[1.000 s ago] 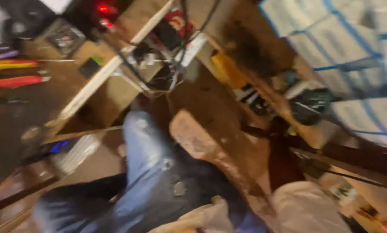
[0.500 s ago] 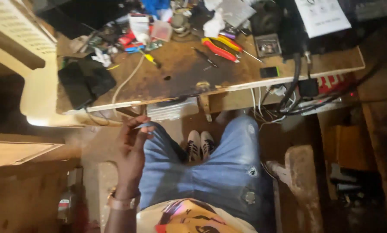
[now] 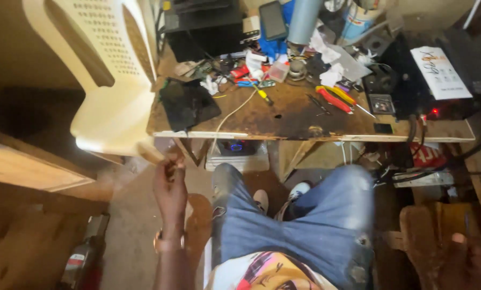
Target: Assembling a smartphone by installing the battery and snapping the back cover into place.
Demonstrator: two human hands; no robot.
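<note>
One small pale stick [image 3: 150,153], blurred, is pinched in the left hand [image 3: 170,190] at nine o'clock of the knees, just below the white plastic chair [image 3: 114,115], which could be knocked; the right hand [image 3: 468,258]'s grip cannot be told.

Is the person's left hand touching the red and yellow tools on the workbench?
No, the left hand is below the workbench edge, apart from the red and yellow tools.
</note>
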